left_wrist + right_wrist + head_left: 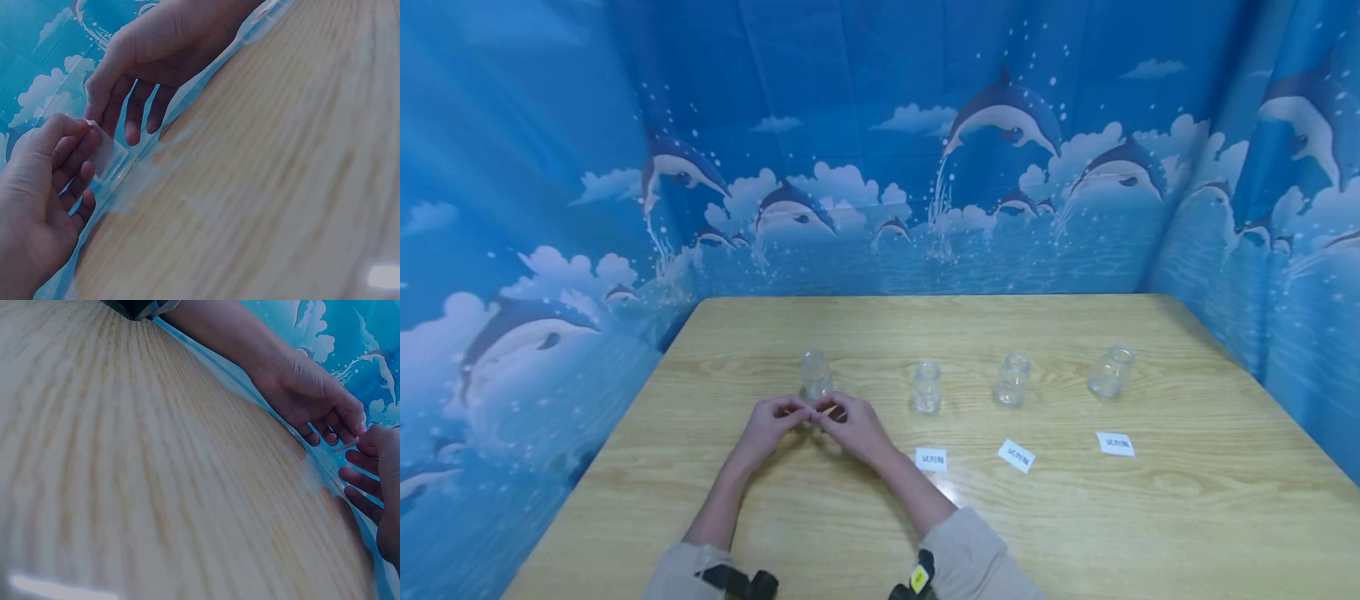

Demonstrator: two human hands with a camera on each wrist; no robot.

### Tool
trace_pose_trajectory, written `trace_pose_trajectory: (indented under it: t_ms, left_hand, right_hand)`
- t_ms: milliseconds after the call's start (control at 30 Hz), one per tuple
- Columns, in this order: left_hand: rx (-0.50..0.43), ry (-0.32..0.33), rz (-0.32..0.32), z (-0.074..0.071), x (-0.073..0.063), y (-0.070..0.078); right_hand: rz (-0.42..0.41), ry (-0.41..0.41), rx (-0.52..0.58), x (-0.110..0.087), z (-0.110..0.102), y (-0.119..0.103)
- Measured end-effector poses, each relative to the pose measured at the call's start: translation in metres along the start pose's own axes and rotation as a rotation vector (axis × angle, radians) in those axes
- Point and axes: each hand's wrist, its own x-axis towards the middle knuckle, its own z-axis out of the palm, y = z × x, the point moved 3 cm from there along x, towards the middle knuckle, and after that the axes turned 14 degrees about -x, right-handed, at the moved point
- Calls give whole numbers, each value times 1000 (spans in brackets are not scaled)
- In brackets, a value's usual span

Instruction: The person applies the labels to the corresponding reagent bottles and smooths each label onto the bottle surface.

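In the head view my left hand (769,427) and right hand (856,428) meet at the fingertips, just in front of the leftmost clear glass bottle (816,375). Between them is a small white paper label (106,152), hanging down in the left wrist view. Thumb and index finger of my left hand (37,194) pinch its upper edge, and my right hand (147,53) pinches it at the same spot. The right wrist view shows the label (345,446) edge-on. Any writing on it cannot be made out.
Three more clear glass bottles stand in a row to the right: one (927,387), another (1012,380) and the farthest (1111,372). Before them lie three printed white labels (931,459) on the wood-grain table (820,533). A blue dolphin-print curtain (850,100) surrounds the table's back and sides.
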Motion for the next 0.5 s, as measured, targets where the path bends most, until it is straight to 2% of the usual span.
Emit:
trace_pose_trajectory:
  t_ms: [200, 500]
  left_hand:
    - [45, 8, -21, 1, 1, -2]
    - [90, 26, -12, 1, 2, -4]
  right_hand:
    - [6, 4, 11, 0, -1, 0]
    - [-4, 69, 24, 1, -2, 2]
